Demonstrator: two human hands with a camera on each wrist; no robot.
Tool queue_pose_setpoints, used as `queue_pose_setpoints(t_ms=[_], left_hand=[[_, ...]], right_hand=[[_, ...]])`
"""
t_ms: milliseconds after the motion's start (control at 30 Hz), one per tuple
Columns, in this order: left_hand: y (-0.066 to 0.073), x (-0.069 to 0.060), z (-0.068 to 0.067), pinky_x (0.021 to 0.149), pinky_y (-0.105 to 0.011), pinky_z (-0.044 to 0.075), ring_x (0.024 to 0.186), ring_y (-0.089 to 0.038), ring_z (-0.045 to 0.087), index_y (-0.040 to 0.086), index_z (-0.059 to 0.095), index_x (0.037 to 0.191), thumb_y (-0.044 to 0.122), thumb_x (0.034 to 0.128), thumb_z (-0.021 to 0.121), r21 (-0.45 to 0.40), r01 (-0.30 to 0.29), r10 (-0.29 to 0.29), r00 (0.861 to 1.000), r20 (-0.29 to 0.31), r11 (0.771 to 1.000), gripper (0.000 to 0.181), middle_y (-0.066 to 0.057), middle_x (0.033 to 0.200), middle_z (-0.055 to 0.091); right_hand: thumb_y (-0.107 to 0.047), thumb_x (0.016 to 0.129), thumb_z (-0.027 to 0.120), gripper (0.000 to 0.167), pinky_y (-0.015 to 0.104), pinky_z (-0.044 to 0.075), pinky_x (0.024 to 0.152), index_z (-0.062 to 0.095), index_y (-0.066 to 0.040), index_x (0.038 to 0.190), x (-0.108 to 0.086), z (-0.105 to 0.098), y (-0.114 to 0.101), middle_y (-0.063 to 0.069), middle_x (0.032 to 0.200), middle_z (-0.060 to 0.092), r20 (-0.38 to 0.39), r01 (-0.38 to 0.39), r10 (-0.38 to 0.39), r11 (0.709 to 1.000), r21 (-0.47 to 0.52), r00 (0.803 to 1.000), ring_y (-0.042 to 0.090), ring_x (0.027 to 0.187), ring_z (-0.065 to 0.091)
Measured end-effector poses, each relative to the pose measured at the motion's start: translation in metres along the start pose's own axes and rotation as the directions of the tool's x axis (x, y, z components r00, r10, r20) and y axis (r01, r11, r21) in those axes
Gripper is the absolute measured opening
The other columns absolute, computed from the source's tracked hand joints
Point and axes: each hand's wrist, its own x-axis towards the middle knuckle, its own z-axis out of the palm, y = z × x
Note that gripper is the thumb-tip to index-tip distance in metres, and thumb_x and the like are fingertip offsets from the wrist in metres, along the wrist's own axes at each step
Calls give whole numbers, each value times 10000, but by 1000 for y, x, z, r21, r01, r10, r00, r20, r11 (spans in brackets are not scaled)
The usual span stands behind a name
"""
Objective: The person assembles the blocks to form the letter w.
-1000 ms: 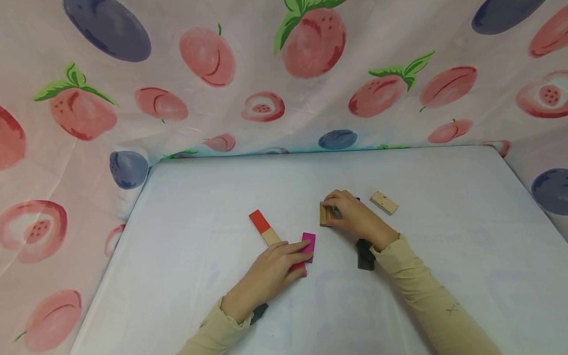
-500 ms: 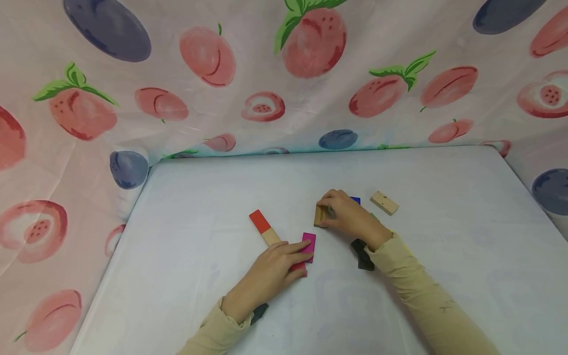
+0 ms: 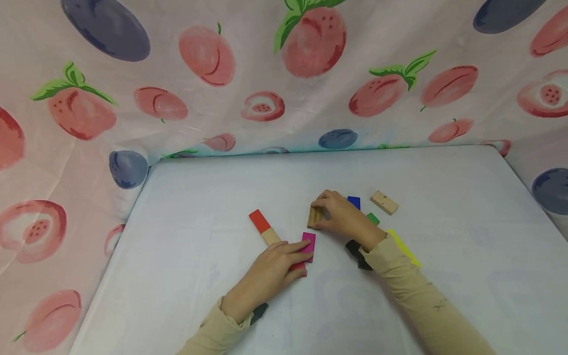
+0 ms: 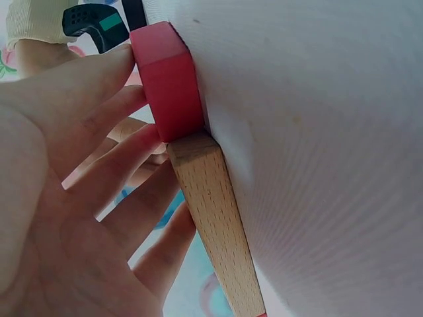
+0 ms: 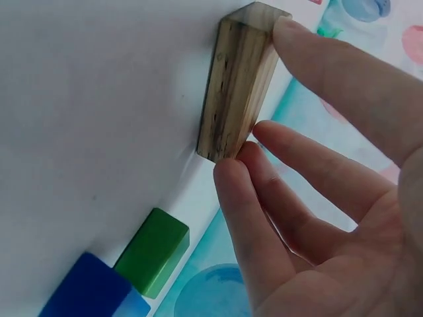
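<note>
Shifting leftward near frame centre: wood block, right hand pinching its ends. Left hand is lying outstretched, touching magenta block; overshooting could be knocking that crooked.

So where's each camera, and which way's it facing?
Head: worn there, facing forward and down at the table; left hand, right hand, sleeves show.
Left wrist: worn there, facing a red block; left hand, right sleeve show.
Right wrist: worn there, facing a brown block; right hand shows.
Shared by head and right wrist: green block.
</note>
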Motion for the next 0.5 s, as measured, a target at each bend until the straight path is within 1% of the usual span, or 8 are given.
queue_pose_setpoints(t_ms=[167,500], left_hand=[[0,0,0,1085,-398,448,1236,-205,591,162,691,1278,296,908,734,5,-1,1,1000,1,1000,396,-45,1389,607],[0,0,-1,1090,-394,442,1245,-195,590,170,690,1281,292,908,733,7,-7,7,1000,-7,1000,394,-36,1390,607]], right_hand=[[-223,846,803,480,446,521,965,663,30,1229,0,2,-3,164,1217,596,12,-7,7,1000,8,1000,315,1134,563],[-275,824,820,502,424,524,959,682,24,1203,-1,5,-3,150,1190,622,4,39,-39,999,-3,999,294,1109,579]])
